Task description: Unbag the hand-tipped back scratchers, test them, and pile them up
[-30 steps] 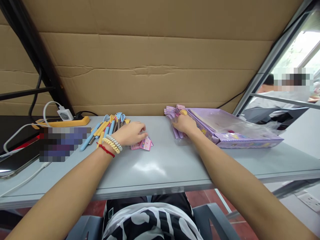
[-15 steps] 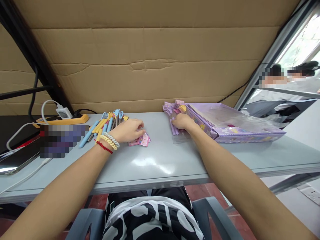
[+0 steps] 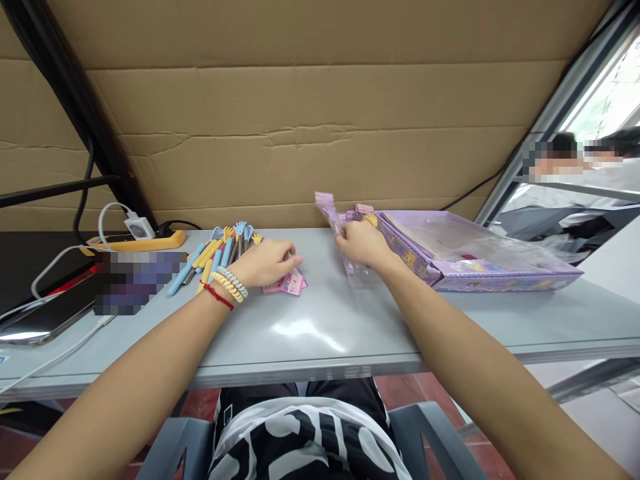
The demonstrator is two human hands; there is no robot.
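Note:
My left hand, with bracelets at the wrist, hovers over or rests by a few small pink printed cards; its fingers are loosely bent and apart, with nothing visible in them. Beside it lies a pile of blue and yellow sticks with small hand-shaped heads. On the right, my right hand is closed on a purple stick in a clear plastic wrapper, whose pink-purple end rises above my fingers. Its lower part is mostly hidden. More purple wrapped pieces with a yellow hand-shaped head lie behind that hand.
A shallow purple printed box with clear plastic on it stands right of my right hand. At left are a yellow power strip, a white charger, cables and a dark device. A cardboard panel backs the desk.
My right hand has lifted the wrapped purple stick slightly, so its end now sticks up to the left. My left hand stays by the cards. The whole view has shifted a little.

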